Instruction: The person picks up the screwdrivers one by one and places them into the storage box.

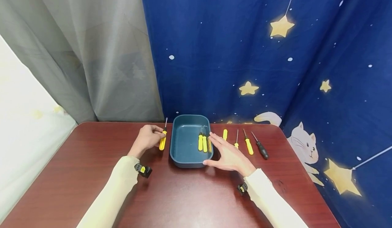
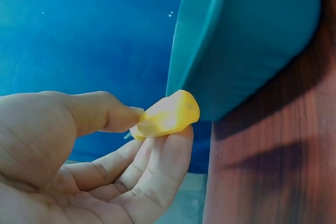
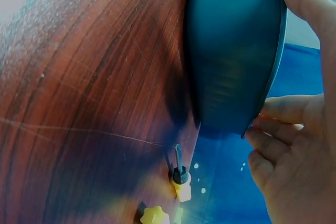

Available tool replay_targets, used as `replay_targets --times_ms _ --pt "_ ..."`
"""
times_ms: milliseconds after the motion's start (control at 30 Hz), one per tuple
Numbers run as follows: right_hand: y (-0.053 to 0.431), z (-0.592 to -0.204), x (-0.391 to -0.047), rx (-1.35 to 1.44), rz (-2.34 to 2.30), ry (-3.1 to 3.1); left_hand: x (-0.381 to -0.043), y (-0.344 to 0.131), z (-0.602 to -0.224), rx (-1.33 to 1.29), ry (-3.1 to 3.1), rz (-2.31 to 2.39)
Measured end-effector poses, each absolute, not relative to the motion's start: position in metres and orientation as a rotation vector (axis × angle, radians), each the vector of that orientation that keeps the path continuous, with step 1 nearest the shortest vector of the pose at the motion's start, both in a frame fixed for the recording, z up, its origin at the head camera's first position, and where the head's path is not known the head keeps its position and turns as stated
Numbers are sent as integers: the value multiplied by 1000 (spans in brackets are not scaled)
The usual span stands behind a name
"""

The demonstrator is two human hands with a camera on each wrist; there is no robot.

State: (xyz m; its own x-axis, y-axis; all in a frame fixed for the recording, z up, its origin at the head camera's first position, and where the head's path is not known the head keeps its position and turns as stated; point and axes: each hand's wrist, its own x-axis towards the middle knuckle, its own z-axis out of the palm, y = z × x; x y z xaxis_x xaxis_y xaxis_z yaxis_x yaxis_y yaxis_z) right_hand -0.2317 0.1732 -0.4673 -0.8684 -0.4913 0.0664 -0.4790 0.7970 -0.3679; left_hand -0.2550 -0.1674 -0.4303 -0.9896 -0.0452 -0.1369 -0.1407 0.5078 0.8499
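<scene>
My left hand (image 1: 148, 139) pinches a yellow-handled screwdriver (image 1: 163, 143) between thumb and fingers, just left of the blue-green box (image 1: 184, 144). The blade points up and away; in the left wrist view the butt of its yellow handle (image 2: 176, 113) faces the camera. Spread along the box's right rim, my right hand (image 1: 228, 156) touches it with the thumb near the front corner and fingertips farther back. Inside the box, yellow-handled screwdrivers (image 1: 205, 144) lie side by side at the right, one partly hidden by my right fingers.
Right of the box several more screwdrivers lie in a row: a yellow-handled one (image 1: 248, 147) and a black-handled one (image 1: 261, 149) among them, others partly behind my right hand. The reddish-brown table (image 1: 190, 197) ends at curtains (image 1: 196, 51) behind the box.
</scene>
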Motion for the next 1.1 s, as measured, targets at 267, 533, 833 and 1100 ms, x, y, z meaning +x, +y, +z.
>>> replay_targets --times_ms 267,533,833,1100 --pt "172 -465 -232 -790 -579 2941 -260 -160 -422 -128 2628 1532" --pt "172 -463 -231 -782 -568 2931 -263 -148 -413 -92 2596 1553" --pt "169 -465 -232 -795 -570 2932 -268 -137 -408 -84 2602 1481" --pt "172 -464 -232 -777 -569 2937 -276 -123 -406 -56 2592 1473"
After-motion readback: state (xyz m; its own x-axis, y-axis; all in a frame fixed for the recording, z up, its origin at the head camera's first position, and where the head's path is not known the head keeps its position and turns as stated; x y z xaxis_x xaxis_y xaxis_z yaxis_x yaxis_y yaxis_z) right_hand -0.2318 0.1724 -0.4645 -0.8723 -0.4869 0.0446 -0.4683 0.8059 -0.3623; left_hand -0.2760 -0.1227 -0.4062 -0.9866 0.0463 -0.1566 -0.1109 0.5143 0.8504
